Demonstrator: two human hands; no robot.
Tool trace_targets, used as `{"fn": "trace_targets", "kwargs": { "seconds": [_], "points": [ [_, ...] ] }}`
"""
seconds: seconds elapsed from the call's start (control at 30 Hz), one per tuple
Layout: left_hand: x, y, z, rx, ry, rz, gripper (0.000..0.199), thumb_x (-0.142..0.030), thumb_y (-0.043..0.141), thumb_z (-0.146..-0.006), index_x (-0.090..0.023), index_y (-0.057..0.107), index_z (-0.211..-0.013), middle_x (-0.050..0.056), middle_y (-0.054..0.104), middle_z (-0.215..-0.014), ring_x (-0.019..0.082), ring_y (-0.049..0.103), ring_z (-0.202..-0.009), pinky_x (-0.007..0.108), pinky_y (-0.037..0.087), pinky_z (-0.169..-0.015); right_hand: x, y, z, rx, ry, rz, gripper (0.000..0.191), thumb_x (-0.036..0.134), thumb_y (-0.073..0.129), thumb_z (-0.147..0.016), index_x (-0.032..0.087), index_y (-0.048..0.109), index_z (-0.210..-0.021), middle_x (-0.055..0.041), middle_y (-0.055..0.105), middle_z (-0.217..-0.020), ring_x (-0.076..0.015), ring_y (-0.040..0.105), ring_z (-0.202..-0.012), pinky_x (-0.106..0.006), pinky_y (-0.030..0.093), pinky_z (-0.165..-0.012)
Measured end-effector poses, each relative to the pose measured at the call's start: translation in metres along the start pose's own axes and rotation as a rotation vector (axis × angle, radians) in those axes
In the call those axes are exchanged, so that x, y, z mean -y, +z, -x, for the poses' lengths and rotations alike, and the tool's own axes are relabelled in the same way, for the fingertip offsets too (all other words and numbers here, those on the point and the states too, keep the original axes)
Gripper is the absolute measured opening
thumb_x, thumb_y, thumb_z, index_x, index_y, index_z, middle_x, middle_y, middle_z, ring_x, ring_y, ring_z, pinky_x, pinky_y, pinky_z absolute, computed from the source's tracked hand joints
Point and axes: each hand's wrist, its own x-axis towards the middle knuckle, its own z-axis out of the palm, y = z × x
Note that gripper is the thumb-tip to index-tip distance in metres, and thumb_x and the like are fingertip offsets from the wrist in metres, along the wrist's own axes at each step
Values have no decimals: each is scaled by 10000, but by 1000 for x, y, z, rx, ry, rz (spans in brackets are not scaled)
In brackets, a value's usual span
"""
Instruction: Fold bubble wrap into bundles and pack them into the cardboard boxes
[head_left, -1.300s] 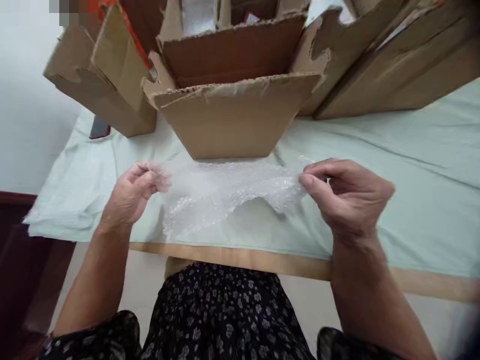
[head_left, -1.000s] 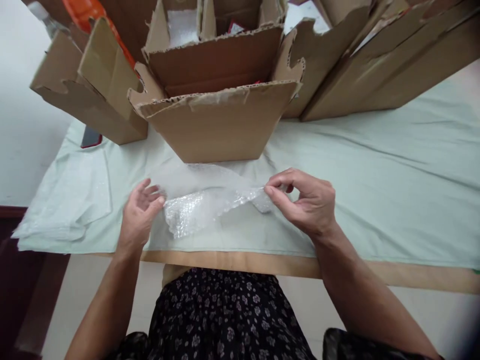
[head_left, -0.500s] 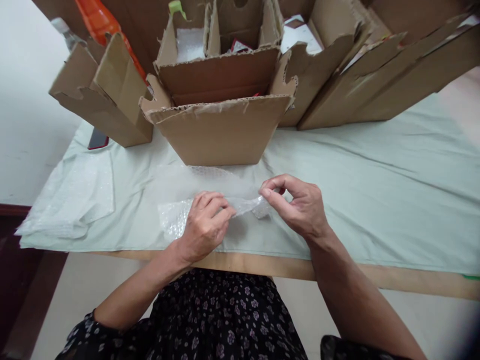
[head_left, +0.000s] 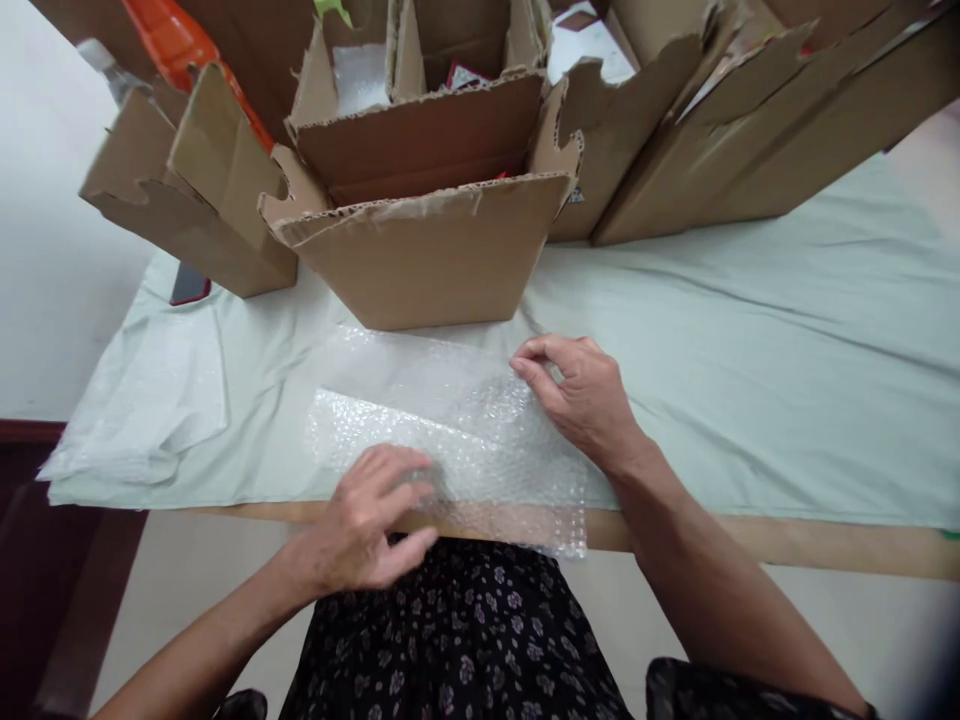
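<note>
A clear bubble wrap sheet (head_left: 480, 440) lies before me with a folded edge across it, its near part hanging over the table's front edge. Thumb and forefinger of my right hand (head_left: 581, 400) pinch its far right edge. My left hand (head_left: 375, 520) is beside the near left part, fingers spread and apart from thumb, holding nothing; whether its fingertips touch the plastic is hard to tell. Just beyond the sheet stands an open cardboard box (head_left: 427, 260).
More cut-open cardboard boxes (head_left: 660, 150) line the back. At left, another cardboard box (head_left: 195, 210) has an orange bottle (head_left: 184, 50) behind it. A phone (head_left: 190, 285) and folded bubble wrap (head_left: 154, 390) lie on the pale green cloth (head_left: 750, 390).
The bubble wrap, bunched between both hands earlier, is now spread out flatter towards me. My left hand has let go of it and moved down and left; my right hand still pinches it.
</note>
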Motion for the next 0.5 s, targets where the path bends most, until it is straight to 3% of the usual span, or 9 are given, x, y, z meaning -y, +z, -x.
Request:
{"fn": "trace_targets", "kwargs": {
  "seconds": [0.1, 0.2, 0.33, 0.43, 0.5],
  "points": [
    [28, -10, -5, -223, -199, -206, 220, -228, 625, -977, -209, 663, -1193, 130, 678, -1304, 287, 642, -1235, 511, 578, -1036, -7, 6, -3, 27, -26, 50, 215, 348, 554, -998, 229, 700, -896, -45, 786, -880, -215, 698, -820, -410, 480, -897],
    [70, -22, -6, -339, -480, -415, 440, -310, 639, -934, -184, 615, -1355, 185, 613, -1420, 358, 591, -1317, 585, 514, -1104, -14, -1, -8, 76, 14, 13, 278, 459, 602, -972, 222, 732, -1037, -55, 787, -904, -233, 719, -858, -430, 496, -928],
    [106, -26, -5, -278, -687, -447, 584, -334, 641, -865, -136, 586, -1411, 186, 701, -1213, 367, 643, -1148, 573, 530, -1038, -28, -24, -13, 287, 186, -58, 512, 572, 732, -840, 201, 722, -1194, -34, 757, -828, -223, 710, -770, -370, 539, -756],
    [109, -22, -6, -275, -727, -395, 527, -326, 618, -874, -140, 621, -1366, 117, 717, -997, 316, 666, -974, 516, 551, -966, -38, -37, -12, 409, 250, -135, 519, 530, 742, -813, 199, 719, -1212, -7, 720, -770, -192, 676, -696, -327, 530, -657],
    [104, -21, -9, -293, -760, -326, 502, -320, 604, -879, -161, 630, -1355, 64, 691, -913, 269, 666, -893, 455, 558, -925, -41, -40, -10, 407, 258, -190, 495, 525, 713, -839, 190, 717, -1203, 4, 691, -727, -171, 639, -645, -311, 513, -615]
  ]
}}
